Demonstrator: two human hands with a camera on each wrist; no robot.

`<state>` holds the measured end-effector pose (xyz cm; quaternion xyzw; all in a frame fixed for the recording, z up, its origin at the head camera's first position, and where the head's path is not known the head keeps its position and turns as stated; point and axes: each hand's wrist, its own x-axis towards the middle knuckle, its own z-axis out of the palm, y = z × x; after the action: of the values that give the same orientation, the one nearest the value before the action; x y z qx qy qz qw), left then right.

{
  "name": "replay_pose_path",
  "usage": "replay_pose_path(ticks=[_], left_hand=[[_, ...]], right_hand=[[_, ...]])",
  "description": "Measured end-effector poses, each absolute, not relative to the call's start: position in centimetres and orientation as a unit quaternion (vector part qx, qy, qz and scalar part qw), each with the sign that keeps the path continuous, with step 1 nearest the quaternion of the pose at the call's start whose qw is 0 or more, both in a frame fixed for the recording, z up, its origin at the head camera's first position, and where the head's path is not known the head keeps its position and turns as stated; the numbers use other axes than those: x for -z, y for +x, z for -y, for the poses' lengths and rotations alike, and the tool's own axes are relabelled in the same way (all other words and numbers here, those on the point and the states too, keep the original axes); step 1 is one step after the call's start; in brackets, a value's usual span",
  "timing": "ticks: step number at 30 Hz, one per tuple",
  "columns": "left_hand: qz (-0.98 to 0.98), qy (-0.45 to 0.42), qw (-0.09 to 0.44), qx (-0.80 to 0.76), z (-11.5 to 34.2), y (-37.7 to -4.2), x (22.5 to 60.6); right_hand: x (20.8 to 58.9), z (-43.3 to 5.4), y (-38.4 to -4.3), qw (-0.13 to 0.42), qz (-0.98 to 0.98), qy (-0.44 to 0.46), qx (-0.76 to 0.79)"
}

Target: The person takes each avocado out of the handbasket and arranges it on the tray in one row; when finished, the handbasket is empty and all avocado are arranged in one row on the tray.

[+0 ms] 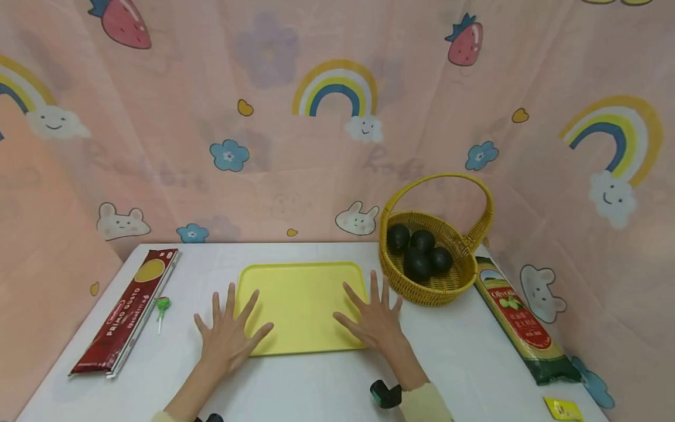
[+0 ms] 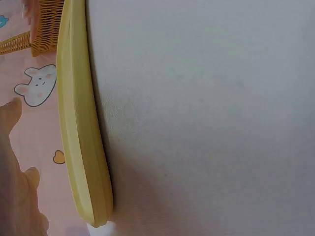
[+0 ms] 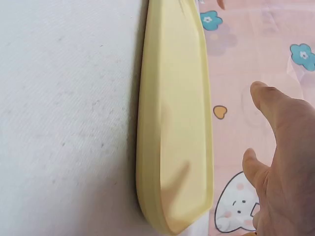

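Observation:
A flat yellow tray [image 1: 306, 305] lies on the white table between my two hands. My left hand [image 1: 227, 335] is spread over the tray's front left corner, with nothing in its fingers. Over the right edge my right hand [image 1: 377, 322] is spread as well, its fingers pointing toward a wicker basket [image 1: 432, 296]. Several dark, round fruits, which look like avocados [image 1: 418, 265], sit in that basket. In the left wrist view the tray's rim [image 2: 83, 123] stands out past the fingers; the right wrist view has the tray [image 3: 182, 108] beside the right hand [image 3: 288, 157].
At the left lie a red spaghetti pack [image 1: 126, 313] and a green lollipop [image 1: 163, 305]. A long olive-oil noodle pack [image 1: 522, 322] lies along the right edge, with a small yellow packet [image 1: 563, 409] nearer the front. Behind the table hangs a pink patterned curtain [image 1: 295, 176].

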<state>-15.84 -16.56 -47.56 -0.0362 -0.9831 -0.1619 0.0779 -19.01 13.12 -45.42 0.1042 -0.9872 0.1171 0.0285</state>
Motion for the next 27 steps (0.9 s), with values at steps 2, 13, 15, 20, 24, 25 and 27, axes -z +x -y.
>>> replay_pose_path(ticks=[2,13,15,20,24,25,27], left_hand=[[0.982,-0.042,0.079,0.164,16.6,-15.6,47.6],[0.962,-0.086,0.04,0.256,18.2,-14.3,47.9],[0.955,-0.089,0.021,0.284,18.8,-14.2,47.8],[0.946,-0.102,-0.002,0.307,20.0,-14.3,47.4],[0.948,-0.125,0.011,0.294,20.6,-14.4,47.2],[0.948,-0.131,0.015,0.29,20.6,-14.5,47.2],[0.946,-0.14,0.021,0.293,20.8,-14.6,47.2]], right_hand=[[45.5,-13.4,-18.8,0.032,0.987,0.107,-0.118],[45.6,-15.2,-17.7,0.051,0.981,0.122,-0.143],[45.6,-15.5,-17.6,0.056,0.98,0.124,-0.148],[45.5,-16.2,-17.3,0.056,0.977,0.128,-0.16],[45.3,-16.8,-17.2,0.05,0.975,0.127,-0.174],[45.2,-17.0,-17.2,0.05,0.974,0.127,-0.179],[45.0,-17.2,-17.1,0.049,0.971,0.128,-0.194]])
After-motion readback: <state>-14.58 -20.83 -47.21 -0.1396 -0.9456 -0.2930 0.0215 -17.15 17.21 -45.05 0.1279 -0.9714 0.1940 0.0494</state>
